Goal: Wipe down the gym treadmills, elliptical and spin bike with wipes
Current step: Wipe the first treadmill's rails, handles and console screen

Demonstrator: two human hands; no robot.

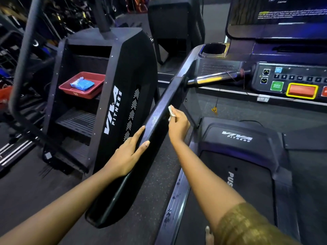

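On handrail [159, 114] — right hand [178, 124] pinching wipe [171, 111].

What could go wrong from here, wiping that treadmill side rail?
1. The wipe is a small wad pinched in the right hand; it may cover only a strip of the handrail and miss the rest.
2. The left hand rests on the handrail lower down; that patch could get skipped or re-smeared.
3. Further up sits the green quick start button; wiping the console could press it and start the belt.
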